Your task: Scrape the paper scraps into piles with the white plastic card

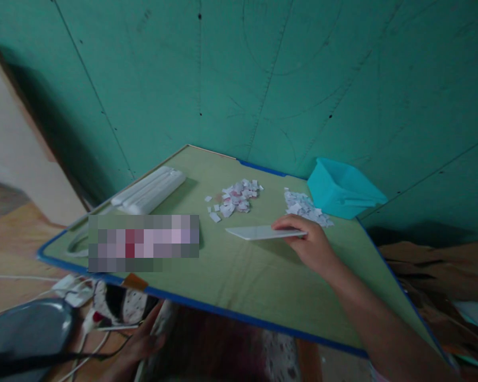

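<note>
White, thin and flat, the stiff-looking sheet (pixel 250 233) is in your right hand (pixel 314 245), above the middle of the pale green tabletop (pixel 271 289) with blue edging. Your right fingers grasp the sheet at its right end, with fingertips across the upper face; the thumb's exact placement is unclear. The left end projects unsupported. Your left hand (pixel 145 338) is blurred, below the near edge at left; you cannot tell whether its fingers are released or clenched.

Note the surroundings. On the far side of the sheet lies a loose heap of small white and pinkish paper squares (pixel 239 198). Farther right, a second heap of small white paper pieces (pixel 304 207) sits just beside the turquoise plastic bin (pixel 327 193). White, long, rounded bars (pixel 153 190) lie at far left. Pixelation hides whatever lies at near left.

To hold well, grip firmly without bending the sheet. Support the free end if it sags. Hold the forearm clear of both heaps, since light pieces could scatter.
</note>
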Demonstrator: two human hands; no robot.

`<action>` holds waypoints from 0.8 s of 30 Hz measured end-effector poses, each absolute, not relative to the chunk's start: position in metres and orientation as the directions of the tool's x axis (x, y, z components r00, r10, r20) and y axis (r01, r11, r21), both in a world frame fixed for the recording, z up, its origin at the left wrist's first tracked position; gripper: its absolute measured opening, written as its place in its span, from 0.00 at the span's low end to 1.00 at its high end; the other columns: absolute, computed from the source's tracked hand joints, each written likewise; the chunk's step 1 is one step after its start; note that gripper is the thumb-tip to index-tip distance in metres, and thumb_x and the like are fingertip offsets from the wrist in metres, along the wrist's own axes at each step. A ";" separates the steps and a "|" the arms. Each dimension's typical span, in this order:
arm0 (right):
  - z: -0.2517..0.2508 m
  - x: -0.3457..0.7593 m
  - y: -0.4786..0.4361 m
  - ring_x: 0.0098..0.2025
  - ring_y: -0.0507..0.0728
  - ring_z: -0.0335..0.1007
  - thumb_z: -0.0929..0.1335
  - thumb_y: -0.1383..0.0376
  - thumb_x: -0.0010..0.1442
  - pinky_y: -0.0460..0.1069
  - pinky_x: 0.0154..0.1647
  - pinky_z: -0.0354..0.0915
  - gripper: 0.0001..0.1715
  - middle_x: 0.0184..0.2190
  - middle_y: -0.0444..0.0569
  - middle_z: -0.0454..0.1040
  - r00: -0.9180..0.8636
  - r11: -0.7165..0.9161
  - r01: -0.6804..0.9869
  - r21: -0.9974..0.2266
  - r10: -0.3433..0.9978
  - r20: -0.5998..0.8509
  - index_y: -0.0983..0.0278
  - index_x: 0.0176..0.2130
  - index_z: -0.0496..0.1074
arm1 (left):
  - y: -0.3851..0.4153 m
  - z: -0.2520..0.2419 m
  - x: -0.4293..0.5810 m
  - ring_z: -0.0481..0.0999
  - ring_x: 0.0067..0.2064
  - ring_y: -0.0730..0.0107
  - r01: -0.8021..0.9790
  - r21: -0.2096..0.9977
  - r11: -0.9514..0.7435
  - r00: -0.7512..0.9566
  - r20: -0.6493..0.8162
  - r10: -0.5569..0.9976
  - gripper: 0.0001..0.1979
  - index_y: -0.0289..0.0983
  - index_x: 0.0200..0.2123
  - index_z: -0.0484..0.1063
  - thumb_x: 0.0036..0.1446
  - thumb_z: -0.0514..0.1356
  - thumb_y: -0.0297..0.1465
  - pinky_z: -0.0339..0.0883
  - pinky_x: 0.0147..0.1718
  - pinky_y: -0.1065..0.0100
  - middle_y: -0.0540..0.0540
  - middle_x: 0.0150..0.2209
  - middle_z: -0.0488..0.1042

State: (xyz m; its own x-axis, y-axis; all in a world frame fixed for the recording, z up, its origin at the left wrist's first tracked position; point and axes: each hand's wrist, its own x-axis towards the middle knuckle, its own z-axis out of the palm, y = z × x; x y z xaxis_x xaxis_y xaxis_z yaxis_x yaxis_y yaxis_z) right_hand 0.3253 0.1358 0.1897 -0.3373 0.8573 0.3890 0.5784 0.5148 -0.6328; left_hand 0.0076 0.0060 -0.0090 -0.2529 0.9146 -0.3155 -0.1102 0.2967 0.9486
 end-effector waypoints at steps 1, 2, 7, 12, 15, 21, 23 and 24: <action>0.188 0.323 0.137 0.37 0.55 0.73 0.64 0.76 0.49 0.50 0.39 0.66 0.14 0.32 0.47 0.77 -0.326 0.522 0.570 -0.635 0.853 0.408 0.61 0.31 0.73 | 0.007 -0.007 0.010 0.65 0.57 0.28 -0.140 0.946 0.292 -0.274 -0.321 0.907 0.28 0.48 0.27 0.80 0.21 0.68 0.57 0.52 0.58 0.38 0.46 0.40 0.83; 0.185 0.320 0.138 0.38 0.55 0.73 0.64 0.77 0.49 0.50 0.41 0.66 0.14 0.33 0.48 0.77 -0.330 0.537 0.560 -0.631 0.843 0.425 0.62 0.32 0.73 | 0.008 -0.004 0.013 0.63 0.58 0.27 -0.164 0.944 0.286 -0.284 -0.323 0.903 0.28 0.47 0.25 0.80 0.20 0.69 0.57 0.50 0.58 0.37 0.45 0.40 0.83; 0.174 0.307 0.140 0.42 0.56 0.73 0.64 0.77 0.51 0.53 0.45 0.66 0.16 0.37 0.49 0.77 -0.428 0.604 0.560 -0.567 0.797 0.427 0.61 0.35 0.73 | 0.008 0.002 0.022 0.65 0.57 0.28 -0.191 0.937 0.291 -0.302 -0.338 0.891 0.29 0.47 0.24 0.80 0.16 0.69 0.57 0.55 0.58 0.42 0.45 0.40 0.83; 0.182 0.313 0.133 0.37 0.55 0.74 0.65 0.76 0.51 0.50 0.39 0.67 0.12 0.33 0.47 0.78 -0.455 0.528 0.577 -0.623 0.841 0.292 0.61 0.31 0.73 | 0.002 0.001 0.018 0.77 0.47 0.42 -0.269 0.907 0.325 -0.215 -0.385 0.897 0.26 0.49 0.24 0.80 0.18 0.70 0.57 0.72 0.45 0.56 0.51 0.35 0.84; 0.191 0.323 0.127 0.35 0.55 0.73 0.65 0.74 0.51 0.49 0.37 0.66 0.10 0.30 0.46 0.77 -0.425 0.464 0.591 -0.660 0.874 0.235 0.61 0.29 0.74 | -0.002 0.000 0.013 0.79 0.43 0.48 -0.279 0.902 0.330 -0.190 -0.389 0.901 0.20 0.50 0.14 0.75 0.20 0.69 0.57 0.74 0.41 0.61 0.53 0.31 0.83; 0.183 0.319 0.131 0.40 0.55 0.73 0.64 0.76 0.49 0.51 0.43 0.66 0.15 0.35 0.47 0.77 -0.288 0.468 0.574 -0.672 0.883 0.370 0.61 0.34 0.74 | 0.000 0.001 0.011 0.79 0.44 0.43 -0.238 0.912 0.334 -0.194 -0.382 0.904 0.27 0.50 0.26 0.81 0.17 0.70 0.56 0.74 0.41 0.56 0.51 0.35 0.84; 0.176 0.309 0.134 0.42 0.55 0.72 0.63 0.77 0.49 0.51 0.45 0.65 0.18 0.38 0.48 0.77 -0.337 0.512 0.577 -0.636 0.859 0.386 0.61 0.36 0.74 | 0.003 0.002 0.013 0.78 0.45 0.41 -0.216 0.908 0.359 -0.143 -0.393 0.908 0.25 0.50 0.22 0.80 0.18 0.69 0.57 0.74 0.42 0.53 0.50 0.36 0.83; 0.173 0.305 0.135 0.42 0.55 0.72 0.63 0.78 0.48 0.52 0.46 0.65 0.19 0.38 0.49 0.77 -0.373 0.531 0.581 -0.617 0.848 0.378 0.61 0.36 0.74 | 0.003 0.003 0.014 0.77 0.46 0.40 -0.193 0.910 0.367 -0.128 -0.394 0.910 0.25 0.49 0.20 0.79 0.19 0.68 0.58 0.73 0.45 0.51 0.49 0.35 0.83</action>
